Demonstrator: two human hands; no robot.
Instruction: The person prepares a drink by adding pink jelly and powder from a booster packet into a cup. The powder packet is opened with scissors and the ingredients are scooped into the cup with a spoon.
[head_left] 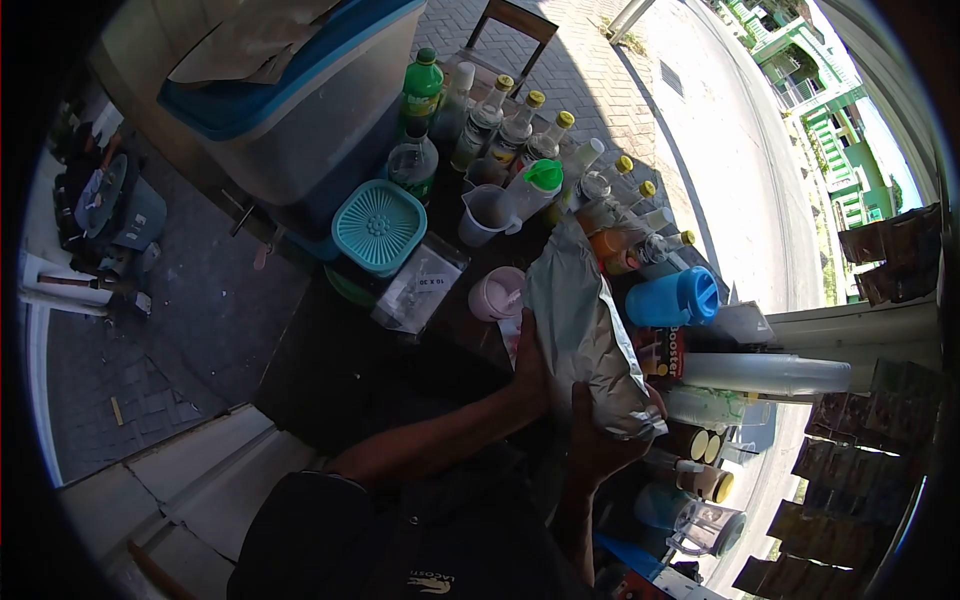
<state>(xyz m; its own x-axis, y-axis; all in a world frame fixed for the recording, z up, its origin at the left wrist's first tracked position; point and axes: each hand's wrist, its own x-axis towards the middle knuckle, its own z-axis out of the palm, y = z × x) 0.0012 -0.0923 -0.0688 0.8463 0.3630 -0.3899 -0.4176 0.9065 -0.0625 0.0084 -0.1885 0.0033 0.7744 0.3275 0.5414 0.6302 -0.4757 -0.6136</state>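
A large crinkled silver foil bag (580, 310) is tilted over the dark tabletop, held between both hands. My left hand (532, 362) grips its near left side, the fingers partly hidden by the bag. My right hand (607, 440) is wrapped around the lower end, thumb on the front. What the bag contains is hidden. Just left of it stands a pink tub (484, 298) with something pale inside. A pack of clear plastic bags labelled 16 X 30 (415, 300) lies near a turquoise basket-like lid (379, 226).
Several yellow-capped bottles (515, 128) line the back edge, beside a clear jug (484, 214). A blue pitcher (670, 297), stacked plastic cups (765, 373) and a blender jug (712, 528) stand right. A large blue-lidded bin (300, 130) stands left.
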